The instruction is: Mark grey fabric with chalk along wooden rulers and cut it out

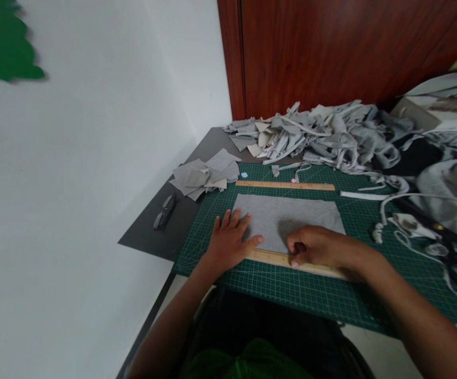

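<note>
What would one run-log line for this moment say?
left hand: flat on cloth | right hand: pressing near ruler | mat: under cloth | second ruler: beyond cloth

This looks like a small sewing or fabric craft workroom. A green cutting mat [323,295] with a printed grid covers much of a dark desk [161,231], and on it lie a flat grey piece of cloth [291,213] and two wooden rulers [285,185]. At the back there is a big heap of grey fabric scraps [331,137], and a small stack of cut grey squares [206,176] lies near the white wall.
</note>
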`<state>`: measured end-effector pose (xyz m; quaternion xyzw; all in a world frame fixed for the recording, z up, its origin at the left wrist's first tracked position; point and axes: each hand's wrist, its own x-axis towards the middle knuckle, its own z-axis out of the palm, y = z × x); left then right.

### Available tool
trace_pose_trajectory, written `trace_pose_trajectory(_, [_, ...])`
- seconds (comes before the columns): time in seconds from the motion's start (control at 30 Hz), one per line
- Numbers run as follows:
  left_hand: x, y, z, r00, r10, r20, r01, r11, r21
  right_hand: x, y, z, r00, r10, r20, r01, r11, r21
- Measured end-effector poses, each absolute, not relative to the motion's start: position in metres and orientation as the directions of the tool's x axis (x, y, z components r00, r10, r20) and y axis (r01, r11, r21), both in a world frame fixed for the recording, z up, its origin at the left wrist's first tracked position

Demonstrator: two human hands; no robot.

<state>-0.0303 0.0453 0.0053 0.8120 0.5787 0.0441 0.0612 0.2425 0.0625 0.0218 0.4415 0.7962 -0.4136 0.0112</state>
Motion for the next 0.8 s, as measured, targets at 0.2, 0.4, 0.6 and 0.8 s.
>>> trace_pose_trajectory(0.2, [-0.022,0.088,0.015,0.43,0.895,0.117,0.89,-0.442,0.112,0.238,0.061,0.027,-0.608,0.699,-0.377,0.708,0.262,-0.656])
trace_pose_trajectory(0.4, [-0.021,0.137,-0.007,0.829,0.558,0.047,0.552,-0.828,0.093,0.235,0.061,0.031,-0.592,0.709,-0.383,0.724,0.259,-0.64])
trace_pose_trajectory(0.6, [-0.024,0.159,-0.009,0.707,0.696,0.129,0.703,-0.711,-0.014,0.237,0.065,0.024,-0.613,0.705,-0.357,0.703,0.281,-0.653])
trace_pose_trajectory(0.8, [-0.019,0.196,-0.008,0.536,0.791,0.297,0.819,-0.572,0.047,0.237,0.064,0.026,-0.612,0.709,-0.351,0.704,0.287,-0.65])
